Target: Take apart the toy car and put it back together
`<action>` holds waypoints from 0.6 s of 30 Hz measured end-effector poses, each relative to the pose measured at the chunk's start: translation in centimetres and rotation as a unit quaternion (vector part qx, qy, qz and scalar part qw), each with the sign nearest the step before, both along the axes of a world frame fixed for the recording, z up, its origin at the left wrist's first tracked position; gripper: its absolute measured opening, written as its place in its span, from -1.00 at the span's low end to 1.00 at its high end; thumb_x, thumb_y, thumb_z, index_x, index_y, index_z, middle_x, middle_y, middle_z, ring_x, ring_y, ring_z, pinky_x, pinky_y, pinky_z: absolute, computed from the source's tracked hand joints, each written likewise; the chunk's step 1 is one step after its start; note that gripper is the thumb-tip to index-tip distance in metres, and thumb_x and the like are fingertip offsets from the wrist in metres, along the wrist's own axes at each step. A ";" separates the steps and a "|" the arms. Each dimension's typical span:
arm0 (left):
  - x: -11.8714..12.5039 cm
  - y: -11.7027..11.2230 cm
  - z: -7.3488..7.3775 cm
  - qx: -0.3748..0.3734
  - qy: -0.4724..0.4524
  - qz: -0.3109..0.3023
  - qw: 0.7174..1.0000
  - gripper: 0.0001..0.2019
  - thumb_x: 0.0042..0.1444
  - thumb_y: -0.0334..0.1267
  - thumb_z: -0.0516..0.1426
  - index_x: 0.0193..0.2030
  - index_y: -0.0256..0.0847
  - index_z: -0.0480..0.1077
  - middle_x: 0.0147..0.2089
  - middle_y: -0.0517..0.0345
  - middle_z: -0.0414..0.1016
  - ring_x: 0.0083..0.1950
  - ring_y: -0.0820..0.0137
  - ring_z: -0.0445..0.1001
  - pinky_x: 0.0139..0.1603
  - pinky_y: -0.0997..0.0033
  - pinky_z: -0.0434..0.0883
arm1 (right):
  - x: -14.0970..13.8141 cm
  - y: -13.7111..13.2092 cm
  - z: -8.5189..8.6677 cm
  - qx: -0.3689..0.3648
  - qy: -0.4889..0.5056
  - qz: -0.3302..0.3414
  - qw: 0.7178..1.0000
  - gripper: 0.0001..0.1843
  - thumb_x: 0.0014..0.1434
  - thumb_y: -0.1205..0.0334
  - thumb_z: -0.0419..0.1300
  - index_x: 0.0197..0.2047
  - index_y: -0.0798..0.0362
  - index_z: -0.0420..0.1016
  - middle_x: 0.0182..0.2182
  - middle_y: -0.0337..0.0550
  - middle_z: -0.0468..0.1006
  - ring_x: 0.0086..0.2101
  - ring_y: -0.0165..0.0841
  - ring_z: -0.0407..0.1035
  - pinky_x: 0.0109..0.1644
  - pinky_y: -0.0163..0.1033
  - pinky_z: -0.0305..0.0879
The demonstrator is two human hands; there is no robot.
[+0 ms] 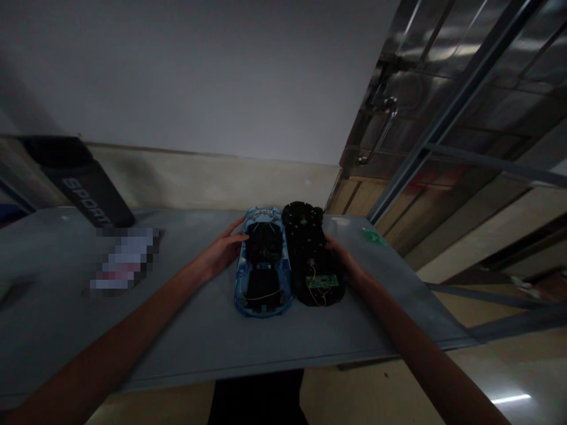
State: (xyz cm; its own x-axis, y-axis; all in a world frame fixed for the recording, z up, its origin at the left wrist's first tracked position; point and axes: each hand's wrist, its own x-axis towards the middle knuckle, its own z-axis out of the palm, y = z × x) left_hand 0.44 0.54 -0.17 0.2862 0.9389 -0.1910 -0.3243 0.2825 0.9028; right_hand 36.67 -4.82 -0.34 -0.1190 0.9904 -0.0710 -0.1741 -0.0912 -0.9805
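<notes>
Toy car already lying split in two on grey table [186, 330]: blue body shell [263, 265] upside down, black chassis [312, 257] beside it, touching. Left hand [221, 251] resting open against shell's side; right hand [344, 260] cupping chassis edge, grip unclear. Wires linking halves; circuit board [322, 281] showing, nothing removed.

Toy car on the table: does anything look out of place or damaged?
It lies apart in two pieces: the blue body shell upside down under the left hand, and the black chassis beside it by the right hand, circuit board and wires exposed.
</notes>
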 end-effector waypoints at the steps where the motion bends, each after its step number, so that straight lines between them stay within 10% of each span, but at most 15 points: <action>1: 0.0 0.0 -0.1 0.001 -0.002 -0.001 1.000 -0.12 0.19 -0.32 0.60 0.64 0.10 0.55 0.38 0.02 0.88 0.43 -0.02 0.81 0.47 0.00 0.72 | 0.0 -0.1 0.1 0.000 0.002 -0.002 1.000 -0.55 0.12 0.05 0.42 0.10 -0.27 0.79 0.03 -0.13 0.92 0.15 0.11 0.79 0.31 0.20 0.75; 18: 0.1 0.0 0.1 -0.003 -0.019 0.010 1.000 -0.21 0.18 -0.41 0.59 0.54 0.06 0.64 0.27 0.06 0.92 0.28 0.05 0.86 0.33 0.10 0.75 | -0.5 -0.5 0.9 -0.025 -0.002 -0.019 1.000 -0.55 0.11 0.07 0.40 0.09 -0.22 0.79 0.02 -0.09 0.92 0.11 0.10 0.81 0.33 0.19 0.73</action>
State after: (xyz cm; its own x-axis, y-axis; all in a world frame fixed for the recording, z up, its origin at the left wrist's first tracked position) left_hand 0.52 0.49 -0.04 0.2751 0.9434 -0.1851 -0.3646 0.2805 0.8879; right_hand 36.19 -5.36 0.60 -0.0813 0.9893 -0.1213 -0.1751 -0.1340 -0.9754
